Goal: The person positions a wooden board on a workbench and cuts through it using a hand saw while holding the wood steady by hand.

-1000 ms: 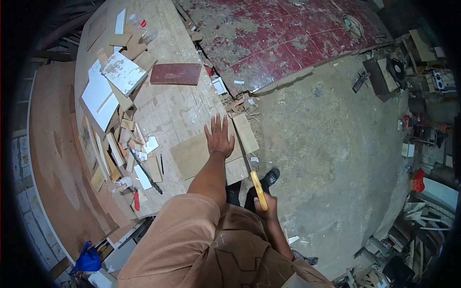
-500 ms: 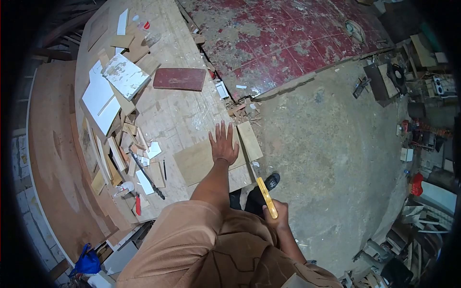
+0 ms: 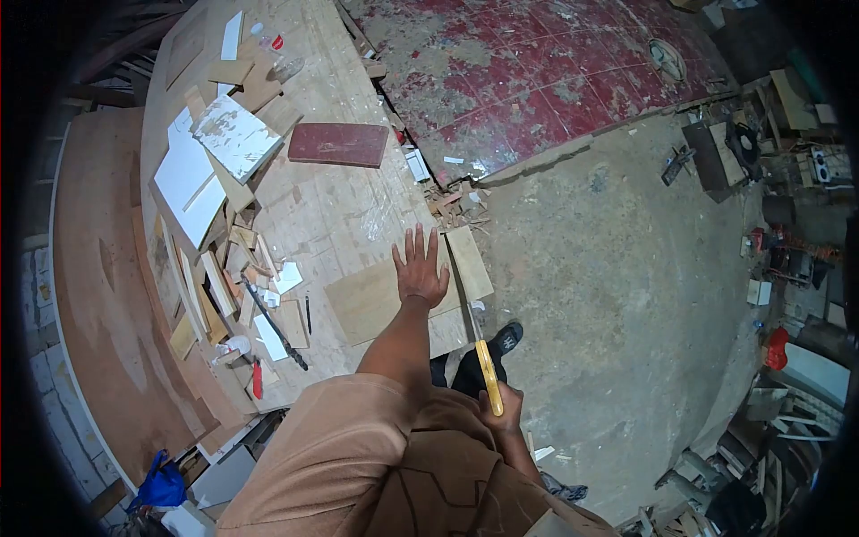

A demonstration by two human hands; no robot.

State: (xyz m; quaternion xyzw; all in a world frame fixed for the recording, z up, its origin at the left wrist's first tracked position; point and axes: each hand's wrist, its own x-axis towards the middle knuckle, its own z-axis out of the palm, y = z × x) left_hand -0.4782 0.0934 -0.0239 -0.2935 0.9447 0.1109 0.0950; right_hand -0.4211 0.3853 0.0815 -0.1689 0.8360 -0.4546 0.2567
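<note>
My left hand (image 3: 420, 270) lies flat with fingers spread on a thin light wooden board (image 3: 362, 304) at the workbench's right edge. My right hand (image 3: 505, 408) is closed around the yellow handle of a handsaw (image 3: 488, 371). Its narrow dark blade runs away from me along a slit in the board. Beyond the slit, a narrow strip of the board (image 3: 471, 261) juts past the bench edge over the floor.
On the workbench (image 3: 327, 215) lie a dark red block (image 3: 337, 145), white panels (image 3: 190, 192), wood scraps, a pencil (image 3: 309, 315) and a dark bar (image 3: 276, 329). My shoe (image 3: 508, 336) shows on the concrete floor (image 3: 608, 286). Tools and clutter line the right side.
My right hand and the saw handle have shifted left and slightly back toward my body. My left hand remains flat on the board.
</note>
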